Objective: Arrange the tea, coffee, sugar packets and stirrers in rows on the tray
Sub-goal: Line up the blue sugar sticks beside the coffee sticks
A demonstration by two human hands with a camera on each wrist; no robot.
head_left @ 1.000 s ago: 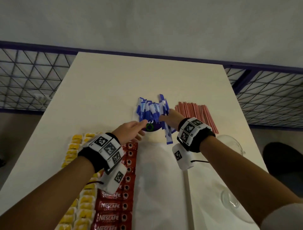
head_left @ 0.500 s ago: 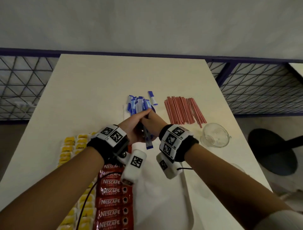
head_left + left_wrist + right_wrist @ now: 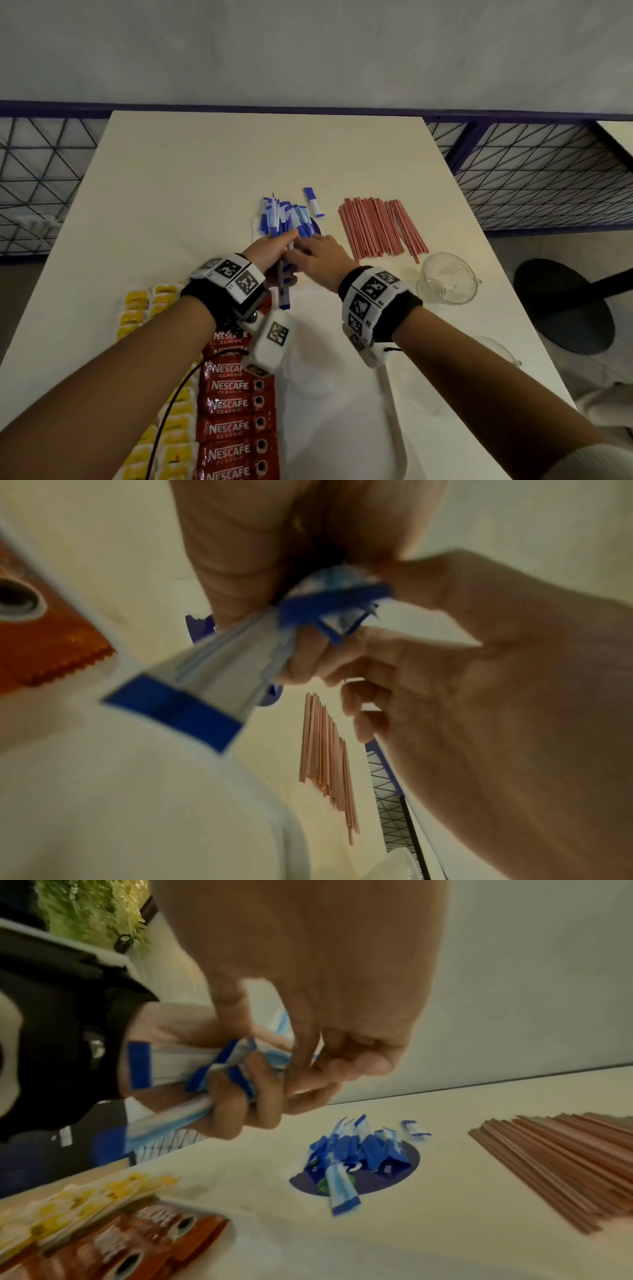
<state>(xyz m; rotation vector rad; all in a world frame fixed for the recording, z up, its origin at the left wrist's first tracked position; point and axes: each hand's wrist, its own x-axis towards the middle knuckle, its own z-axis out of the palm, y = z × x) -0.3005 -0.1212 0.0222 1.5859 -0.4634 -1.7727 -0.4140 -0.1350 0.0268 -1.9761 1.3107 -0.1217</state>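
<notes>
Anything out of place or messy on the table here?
One blue sugar packet lies apart from the loose sugar pile, between it and the red stirrers. The pile itself is jumbled, not yet in rows on the tray.

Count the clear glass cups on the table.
2. One clear glass spouted cup stands just right of the pile of thin red stirrers; a second glass cup, nearer the person, shows only its rim past the right forearm. Others may be hidden.
</notes>
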